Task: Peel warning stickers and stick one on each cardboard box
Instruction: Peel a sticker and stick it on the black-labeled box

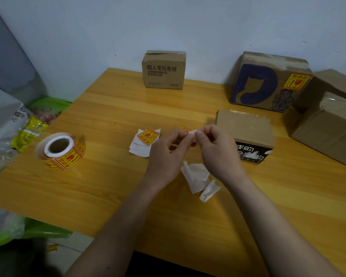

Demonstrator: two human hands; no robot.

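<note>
both hands pinching one sticker (190, 130) between them over the middle of the tabletop (112, 188): left hand (166, 154) holds it with thumb and fingertips, right hand (216, 150) grips the white backing end with curled fingers. from my feed i only see a sliver of yellow-red print and white liner, can't tell how far it's peeled.

left to right on the tabletop:
- sticker roll (60, 150) near the left edge, lying on its side, core hole facing up toward the camera.
- loose sticker on backing scraps (145, 141) left of centre, just beside the left hand, flat on the wood.
- small printed box (164, 69) at the far edge, centre, upright against the wall, no sticker visible on its front.
- crumpled white liner pieces (199, 179) near the middle, under and between my view of the two wrists.
- brown box with black printed front (246, 134) right of centre, just behind the right hand; no sticker visible on it.
- box with blue cat logo (268, 82) at the far right, tilted against the wall, warning sticker (297, 81) already on its front upper right.
- plain cardboard boxes (328, 116) at the right edge, touching the blue-logo one.

off the left edge: plastic bags (6, 124), a yellow packet (28, 132).
</note>
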